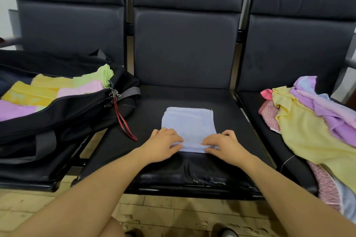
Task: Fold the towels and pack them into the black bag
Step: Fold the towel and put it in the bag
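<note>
While both hands, left hand [165, 143] and right hand [223, 144], pinch the near edge of the blue towel [189, 127] on the seat [227, 102], folding's nearly done; next it probably goes left into the bag [63, 119].

Black bag [63, 119] running off left edge; towel pile [316, 131] running off right; hands hiding light towel's [189, 125] near corners.

Folded pale blue towel [187, 127] on middle seat [227, 106], left hand [163, 145] and right hand [224, 145] pinching its near edge
</note>
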